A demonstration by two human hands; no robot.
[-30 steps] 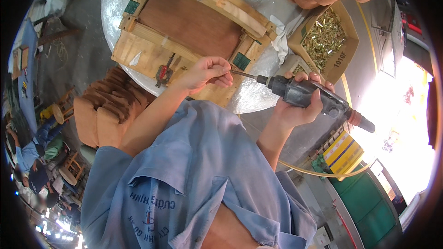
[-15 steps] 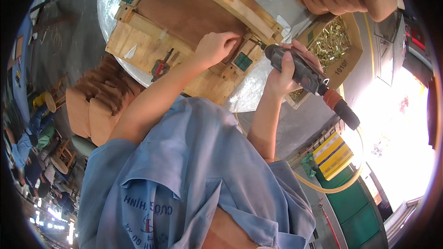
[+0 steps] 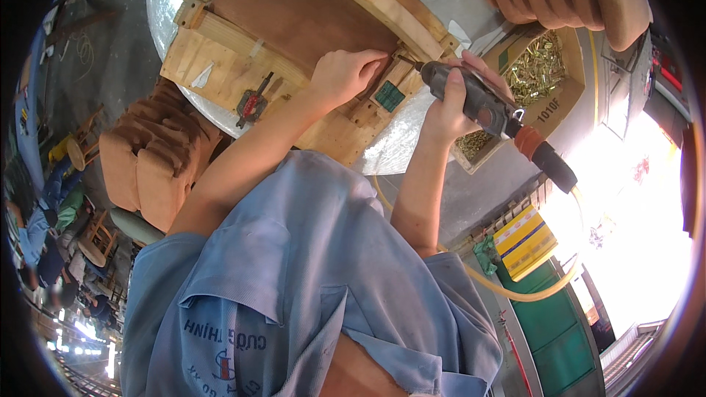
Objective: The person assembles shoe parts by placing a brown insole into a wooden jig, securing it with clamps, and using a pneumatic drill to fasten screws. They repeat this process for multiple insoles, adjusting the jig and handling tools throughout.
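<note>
2 hands (image 3: 346, 77), 1 air screwdriver (image 3: 485, 110), 1 screw box (image 3: 540, 73), 1 wooden frame (image 3: 294, 29).

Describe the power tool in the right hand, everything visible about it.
The power tool is a slim, dark grey, barrel-shaped driver, apparently air-fed: an orange collar and black fitting at its rear join a yellow hose. The right hand wraps its body. It lies tilted, nose pointing left at the wooden jig, beside the left hand.

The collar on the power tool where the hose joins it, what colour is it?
Orange, on the dark grey power tool held in the right hand; head view shows it.
</note>
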